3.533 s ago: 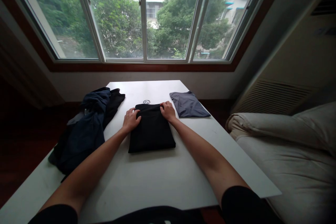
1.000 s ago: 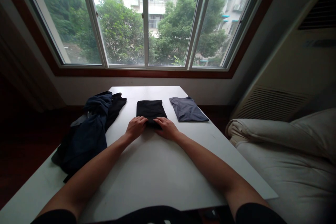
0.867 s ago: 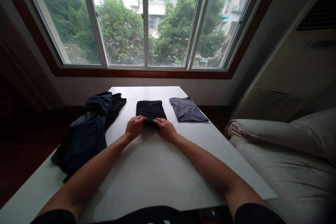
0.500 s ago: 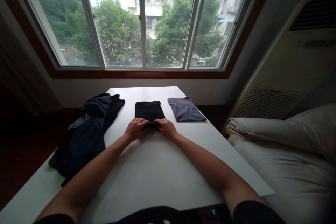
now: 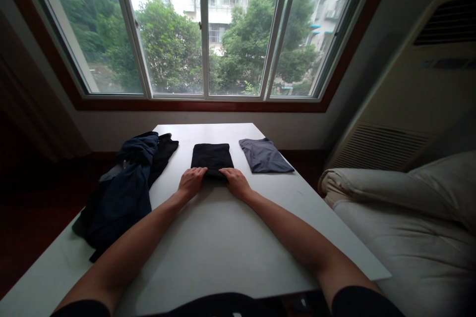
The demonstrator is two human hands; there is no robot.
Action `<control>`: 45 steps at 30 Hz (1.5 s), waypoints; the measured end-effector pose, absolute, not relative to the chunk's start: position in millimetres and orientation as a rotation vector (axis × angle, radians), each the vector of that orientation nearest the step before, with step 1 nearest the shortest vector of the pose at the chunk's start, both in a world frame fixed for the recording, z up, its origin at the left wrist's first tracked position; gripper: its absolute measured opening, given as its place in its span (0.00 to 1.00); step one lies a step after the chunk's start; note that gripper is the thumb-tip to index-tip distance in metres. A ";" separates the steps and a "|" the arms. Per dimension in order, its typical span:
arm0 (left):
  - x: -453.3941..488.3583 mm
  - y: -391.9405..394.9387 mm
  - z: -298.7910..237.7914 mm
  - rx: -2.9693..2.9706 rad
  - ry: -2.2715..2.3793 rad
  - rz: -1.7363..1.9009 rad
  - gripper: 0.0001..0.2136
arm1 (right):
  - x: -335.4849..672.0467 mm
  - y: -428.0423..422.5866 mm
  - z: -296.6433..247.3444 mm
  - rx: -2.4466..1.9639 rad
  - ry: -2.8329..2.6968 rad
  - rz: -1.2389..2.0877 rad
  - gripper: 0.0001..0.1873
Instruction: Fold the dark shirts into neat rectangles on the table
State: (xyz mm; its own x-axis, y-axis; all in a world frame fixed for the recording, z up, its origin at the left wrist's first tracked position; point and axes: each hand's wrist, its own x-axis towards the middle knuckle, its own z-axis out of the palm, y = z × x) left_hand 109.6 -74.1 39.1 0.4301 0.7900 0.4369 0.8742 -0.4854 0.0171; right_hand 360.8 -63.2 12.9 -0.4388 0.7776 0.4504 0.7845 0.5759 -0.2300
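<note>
- Folded black garment (image 5: 211, 154): lies flat on the bench (image 5: 223, 242) in a compact, near-rectangular fold.
- Expected handling: light, soft and limp; the layers probably slide or open if lifted by one layer only. Breakage is not a concern; creasing is.
- Recommended hold: all layers together at two opposite edges, or a flat palm beneath for support.
- Left hand (image 5: 191, 182): at the garment's near left corner, fingers curled over the edge. Whether the fabric is pinched cannot be told.
- Right hand (image 5: 237, 181): at the garment's near right corner, fingertips on the edge, thumb side inward. Its grip likewise cannot be confirmed.
- Grey folded cloth (image 5: 266, 156): right of the garment, apart from it, lying flat.
- Heap of dark clothes (image 5: 122, 193): left of the garment, loose and unfolded.
- Window (image 5: 171, 44): beyond the garment.
</note>
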 end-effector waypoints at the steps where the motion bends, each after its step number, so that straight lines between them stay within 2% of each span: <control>1: 109.0 -73.7 39.1 -2.466 -1.482 -0.582 0.19 | 361.7 -62.8 14.0 -1.277 -2.264 -0.019 0.33; 5: 104.3 -70.6 37.8 -2.485 -1.524 -0.548 0.18 | 366.0 -59.9 18.8 -1.406 -2.156 -0.027 0.30; 8: 99.6 -68.3 36.7 -2.556 -1.510 -0.500 0.22 | 367.3 -59.1 20.7 -1.460 -2.167 -0.010 0.26; 12: 96.4 -66.8 35.8 -2.579 -1.539 -0.489 0.27 | 366.5 -61.6 22.2 -1.490 -2.171 0.009 0.27; 19: 96.7 -65.6 33.4 -2.540 -1.580 -0.515 0.29 | 366.9 -62.8 23.6 -1.476 -2.172 0.040 0.27; 24: 95.9 -67.5 36.4 -2.567 -1.572 -0.521 0.23 | 368.9 -59.4 21.4 -1.484 -2.186 0.023 0.26; 29: 103.8 -74.1 41.4 -2.572 -1.499 -0.563 0.23 | 369.0 -60.7 21.6 -1.448 -2.226 -0.009 0.23; 35: 112.9 -78.9 42.3 -2.623 -1.355 -0.545 0.18 | 362.2 -67.6 23.2 -1.266 -2.311 -0.084 0.26; 40: 113.2 -80.2 43.2 -2.637 -1.347 -0.545 0.15 | 360.1 -67.4 18.4 -1.110 -2.369 -0.011 0.20; 45: 112.5 -81.0 43.3 -2.642 -1.344 -0.554 0.14 | 362.2 -63.1 12.6 -1.083 -2.344 0.044 0.19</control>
